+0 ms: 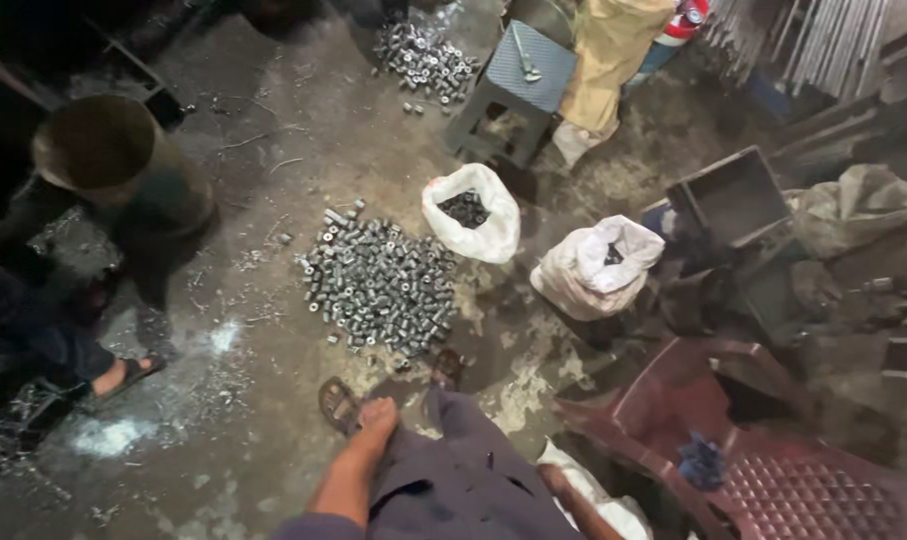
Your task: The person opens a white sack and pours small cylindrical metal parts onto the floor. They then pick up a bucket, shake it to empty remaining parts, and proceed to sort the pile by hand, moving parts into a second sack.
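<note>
The pile of short metal cylinders [381,285] is lying on the concrete floor [273,130], just ahead of the person's sandalled feet [339,402]. The pieces are looking like small steel parts, so each one would likely be hard, stiff and heavy for its size, and probably slick with oil or grit; a single piece would best be pinched across its round sides, while a scoop with cupped fingers would suit several.

The left hand [377,418] is resting on the person's thigh, close behind the pile, with fingers lying loosely together and holding nothing. The right hand [551,478] is mostly hidden beside the leg, touching a white cloth or bag [598,503]; whether it is gripping it I cannot tell.

Just right of the pile, an open white sack [473,212] is showing dark parts inside, and a second white sack [597,266] is standing further right. Beyond the pile a smaller heap of similar parts [425,60] is lying near a blue stool [513,95]. Left of the pile another person is crouching, one sandalled foot [128,372] showing. Right of and behind the pile, a dark red plastic chair [763,450] is standing.
</note>
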